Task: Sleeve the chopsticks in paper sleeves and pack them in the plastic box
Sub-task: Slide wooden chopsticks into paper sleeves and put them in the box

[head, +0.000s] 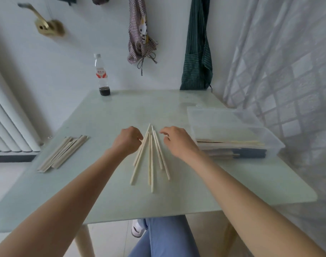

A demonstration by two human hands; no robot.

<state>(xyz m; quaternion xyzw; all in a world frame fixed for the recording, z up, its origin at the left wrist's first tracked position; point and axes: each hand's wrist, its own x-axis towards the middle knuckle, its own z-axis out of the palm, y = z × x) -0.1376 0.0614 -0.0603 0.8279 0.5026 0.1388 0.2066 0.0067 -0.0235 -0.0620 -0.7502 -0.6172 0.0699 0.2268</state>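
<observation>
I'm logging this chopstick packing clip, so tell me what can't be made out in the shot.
- Left hand, head view: its curled fingers hide whether it pinches a chopstick.
- Plastic box: cloudy walls blur the contents; no count possible.
- Paper sleeves: overlapping, so their number is unclear.
- Bottle: label text too small.
- Hanging cloths: tops cut by the upper edge.

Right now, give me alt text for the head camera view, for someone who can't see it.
A person's left hand and right hand reach to a fan of bare chopsticks on a pale green table. Paper sleeves lie at the left, a clear plastic box with sleeved pairs at the right.
</observation>
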